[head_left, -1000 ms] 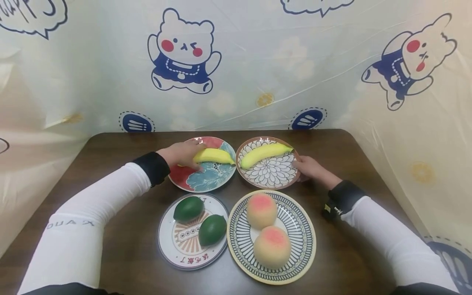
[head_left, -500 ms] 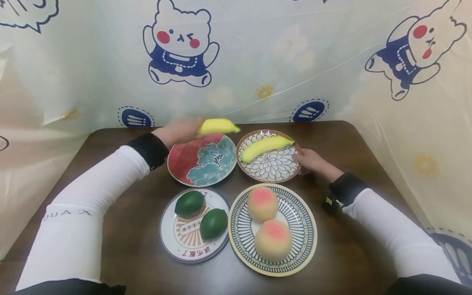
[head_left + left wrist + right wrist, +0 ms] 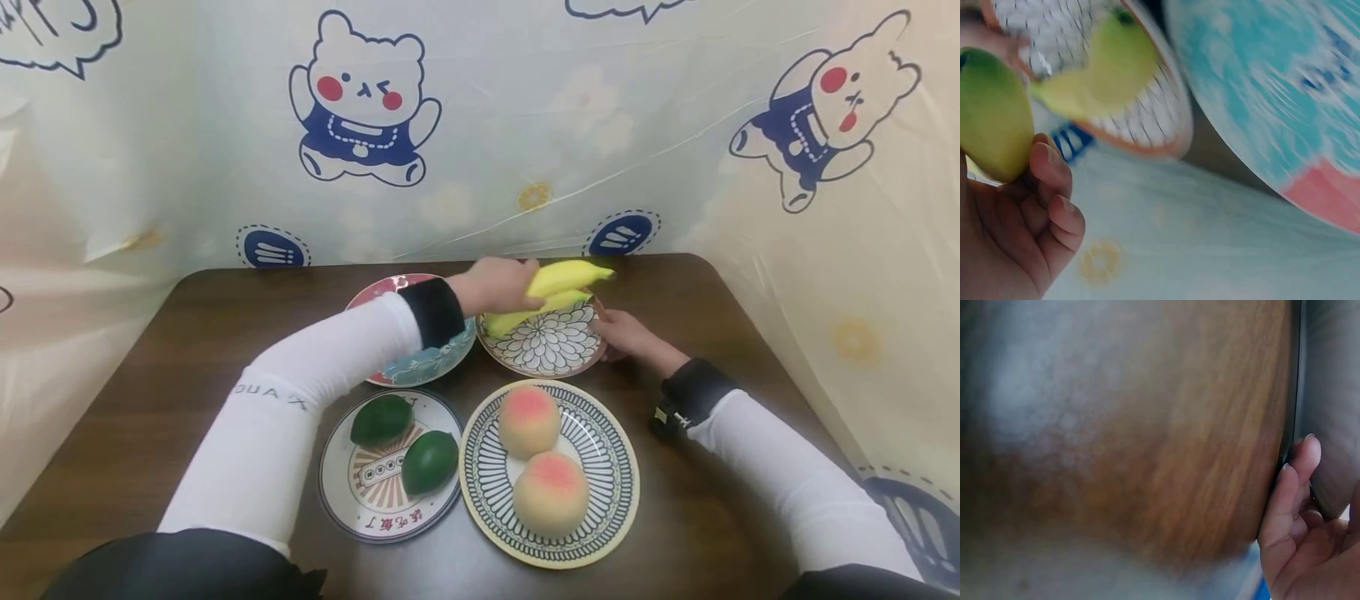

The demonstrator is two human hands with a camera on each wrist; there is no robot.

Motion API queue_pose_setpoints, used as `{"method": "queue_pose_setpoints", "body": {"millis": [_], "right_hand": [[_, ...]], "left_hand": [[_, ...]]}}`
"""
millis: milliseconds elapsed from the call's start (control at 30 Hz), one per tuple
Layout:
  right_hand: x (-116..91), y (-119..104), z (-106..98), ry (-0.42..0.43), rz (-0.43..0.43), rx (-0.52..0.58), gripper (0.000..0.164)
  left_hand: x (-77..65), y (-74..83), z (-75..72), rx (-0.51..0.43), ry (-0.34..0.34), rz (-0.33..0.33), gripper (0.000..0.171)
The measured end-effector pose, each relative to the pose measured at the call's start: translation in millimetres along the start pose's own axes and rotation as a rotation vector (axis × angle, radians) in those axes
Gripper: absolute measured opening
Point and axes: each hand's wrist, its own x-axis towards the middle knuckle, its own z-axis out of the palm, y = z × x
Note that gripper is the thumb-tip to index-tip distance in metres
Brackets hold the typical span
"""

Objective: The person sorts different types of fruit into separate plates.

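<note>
My left hand [image 3: 497,287] grips a yellow banana [image 3: 572,273] by one end, its free tip pointing right. This banana is over the white flower-patterned plate [image 3: 551,348] at the back right, where a second banana [image 3: 564,301] lies, partly covered by the hand. In the left wrist view, the held banana [image 3: 994,115] shows its green-tinged end. At that plate's right rim my right hand [image 3: 633,335] holds on, thumb over the edge; in the right wrist view its curled fingers [image 3: 1282,503] reach beneath the plate's underside [image 3: 1335,394]. The red and blue plate [image 3: 427,365] lies partly behind the left arm.
Nearer on the brown table [image 3: 697,500] stand a white plate [image 3: 341,492] with two green lemon-shaped fruits [image 3: 429,462] and a patterned plate [image 3: 625,475] with two peaches [image 3: 551,496]. A printed curtain [image 3: 510,108] hangs behind the table's back edge.
The left hand has picked the banana off the red and blue plate, lifted it and carried it right, over the flower-patterned plate. The right hand stays at that plate's rim.
</note>
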Motion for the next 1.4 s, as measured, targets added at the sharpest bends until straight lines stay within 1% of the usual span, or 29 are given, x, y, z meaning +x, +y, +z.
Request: {"method": "queue_pose_setpoints", "body": {"millis": [67,133,300,433,567,667,767,933,1100,1167,1233,1300,1333,1400], "right_hand": [[1,-1,2,0.009,-0.005,-0.004,0.045],[1,-3,4,0.014,-0.011,-0.005,0.044],[2,-6,6,0.021,-0.017,0.016,0.040],[4,-5,4,0.004,-0.003,0.038,0.035],[3,-3,1,-0.024,0.013,0.055,0.033],[2,-3,0,-0.036,0.006,0.059,0.033],[1,-3,0,-0.041,-0.003,0.068,0.034],[0,-2,2,-0.044,0.001,0.072,0.035],[6,-5,4,-0.054,-0.003,0.064,0.034],[5,-5,4,-0.056,0.000,0.067,0.034],[4,-5,4,-0.065,0.006,0.058,0.036],[0,-4,2,-0.075,0.008,0.027,0.041],[-4,-4,0,-0.073,0.004,-0.005,0.046],[-15,-4,-7,-0.041,-0.025,-0.098,0.056]], "left_hand": [[5.1,11.0,8.2,0.003,-0.015,0.019,0.056],[7.7,18.0,15.9,0.013,-0.036,0.034,0.054],[4.7,27.0,25.2,-0.015,-0.095,0.045,0.047],[0.7,29.3,27.5,-0.032,-0.108,0.016,0.045],[-0.4,31.1,30.1,-0.007,-0.106,-0.015,0.044],[-0.2,32.7,31.6,-0.005,-0.098,-0.048,0.042],[-0.3,34.4,33.0,-0.023,-0.091,-0.082,0.040],[-1.9,36.7,36.4,-0.054,-0.082,-0.115,0.041],[-6.3,32.4,37.6,-0.082,-0.050,-0.120,0.045],[-9.0,30.5,35.2,-0.081,-0.041,-0.116,0.050],[-13.2,26.8,29.9,-0.064,-0.040,-0.130,0.061],[-20.7,17.9,21.7,-0.031,-0.040,-0.153,0.075],[-27.2,10.7,16.4,-0.030,-0.039,-0.166,0.080],[-46.5,-10.9,4.3,-0.053,-0.025,-0.170,0.088]]}}
